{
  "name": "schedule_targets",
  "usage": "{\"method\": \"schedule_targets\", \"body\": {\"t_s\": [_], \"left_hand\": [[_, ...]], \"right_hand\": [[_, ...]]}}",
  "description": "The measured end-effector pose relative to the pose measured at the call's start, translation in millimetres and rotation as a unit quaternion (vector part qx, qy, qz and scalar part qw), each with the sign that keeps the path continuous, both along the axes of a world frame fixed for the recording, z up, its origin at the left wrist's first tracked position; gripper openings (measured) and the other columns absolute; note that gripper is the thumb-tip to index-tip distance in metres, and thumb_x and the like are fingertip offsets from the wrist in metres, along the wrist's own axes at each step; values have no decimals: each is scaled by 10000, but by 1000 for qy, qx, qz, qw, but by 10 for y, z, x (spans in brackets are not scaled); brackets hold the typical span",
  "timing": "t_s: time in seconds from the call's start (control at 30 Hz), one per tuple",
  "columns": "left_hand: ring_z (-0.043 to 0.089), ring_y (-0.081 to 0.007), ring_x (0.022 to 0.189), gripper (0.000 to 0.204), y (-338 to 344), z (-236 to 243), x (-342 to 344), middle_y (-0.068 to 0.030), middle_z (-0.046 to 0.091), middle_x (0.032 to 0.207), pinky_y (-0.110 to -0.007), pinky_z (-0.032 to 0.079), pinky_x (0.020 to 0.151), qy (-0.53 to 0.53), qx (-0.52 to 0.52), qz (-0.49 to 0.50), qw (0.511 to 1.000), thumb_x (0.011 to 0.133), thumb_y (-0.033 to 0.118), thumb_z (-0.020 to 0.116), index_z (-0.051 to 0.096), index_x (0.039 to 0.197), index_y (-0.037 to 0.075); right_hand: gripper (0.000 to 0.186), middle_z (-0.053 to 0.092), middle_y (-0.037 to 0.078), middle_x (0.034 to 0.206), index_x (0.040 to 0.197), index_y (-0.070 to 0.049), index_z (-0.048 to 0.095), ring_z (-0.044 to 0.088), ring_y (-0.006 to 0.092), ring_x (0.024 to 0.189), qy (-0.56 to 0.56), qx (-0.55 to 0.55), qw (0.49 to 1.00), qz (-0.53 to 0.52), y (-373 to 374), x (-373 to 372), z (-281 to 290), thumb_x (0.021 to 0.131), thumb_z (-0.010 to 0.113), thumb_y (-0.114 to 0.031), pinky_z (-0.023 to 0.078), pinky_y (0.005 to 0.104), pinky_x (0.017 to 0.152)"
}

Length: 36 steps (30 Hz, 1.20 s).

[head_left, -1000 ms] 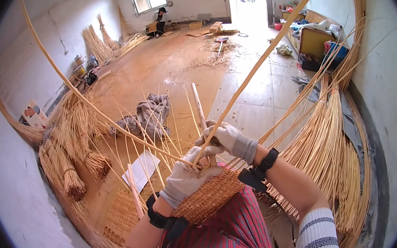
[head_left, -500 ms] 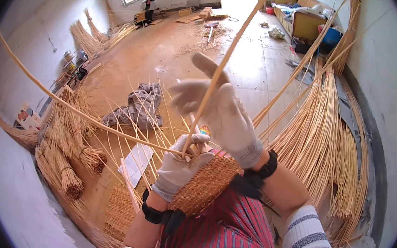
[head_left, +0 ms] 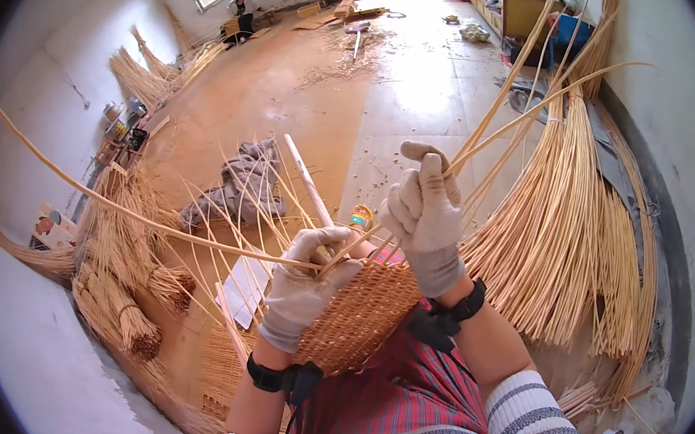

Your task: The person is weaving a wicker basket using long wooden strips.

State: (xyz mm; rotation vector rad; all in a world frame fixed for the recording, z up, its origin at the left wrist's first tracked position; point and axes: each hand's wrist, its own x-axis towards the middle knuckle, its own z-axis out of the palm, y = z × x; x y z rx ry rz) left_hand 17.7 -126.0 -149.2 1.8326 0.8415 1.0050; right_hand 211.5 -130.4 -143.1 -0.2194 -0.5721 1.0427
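Note:
A partly woven wicker basket [head_left: 367, 316] rests tilted against my lap, many of its loose stakes fanning out beyond it. My left hand [head_left: 306, 289], in a pale work glove, is closed at the basket's upper edge, gripping the rim where rods cross. One long wicker rod [head_left: 121, 191] runs from that hand far out to the left. Another wicker rod [head_left: 537, 110] rises from the rim and passes through my gloved right hand [head_left: 426, 212], whose fingers are curled round it above the basket. Part of this rod is hidden behind the fingers.
Large bundles of loose rods [head_left: 543, 246] stand along the right wall. More tied bundles [head_left: 121, 312] lie at the left. A grey cloth [head_left: 240, 189], a white sheet [head_left: 243, 291] and a thick pale stick [head_left: 307, 179] are ahead. Another person [head_left: 238, 19] is far back.
My right hand has gone from spread, blurred fingers to curled ones on the rod. That rod has swung from upright over to the right. My left hand keeps its place at the rim.

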Motion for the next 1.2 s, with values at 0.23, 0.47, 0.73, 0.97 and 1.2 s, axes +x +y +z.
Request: {"method": "schedule_targets", "body": {"t_s": [0.23, 0.47, 0.73, 0.97, 1.2], "left_hand": [[579, -63, 809, 450, 78, -21, -25, 6, 603, 905, -228, 499, 723, 29, 72, -15, 997, 809, 27, 833, 651, 1221, 43], [613, -113, 957, 479, 119, -10, -7, -50, 494, 1227, -262, 547, 824, 52, 63, -14, 997, 777, 26, 854, 667, 1217, 58], [627, -151, 1043, 436, 152, 13, -33, -79, 422, 1369, -294, 565, 857, 87, 127, 15, 988, 765, 14, 850, 678, 1160, 82], [608, -168, 1055, 238, 405, 137, -34, -78, 543, 1201, -329, 515, 903, 93, 111, -162, 976, 834, 61, 797, 652, 1022, 63], [521, -160, 847, 172, 448, 203, -3, -50, 540, 949, -314, 446, 780, 111, 122, -239, 957, 926, 155, 723, 608, 951, 30]], "right_hand": [[364, 285, -61, 547, 1264, -65, 582, 227, 49, 415, 5, 37, 999, 25, 20, 46, -149, 1109, 433, -359, 227, 243, 368], [357, 288, -57, 550, 1238, -77, 602, 233, 58, 416, 24, 68, 997, 23, 60, 73, -195, 1106, 438, -366, 239, 245, 377], [348, 315, -55, 567, 1214, -86, 606, 267, 66, 431, 32, 31, 999, 11, 32, 40, -207, 1100, 450, -376, 279, 254, 399], [343, 325, -47, 577, 1194, -84, 594, 275, 71, 446, 32, -7, 999, 18, 13, 41, -174, 1095, 460, -384, 286, 262, 414], [324, 324, -48, 583, 1171, -75, 570, 275, 77, 446, 6, -50, 998, 31, -10, 101, -90, 1097, 462, -371, 292, 264, 420]]}}
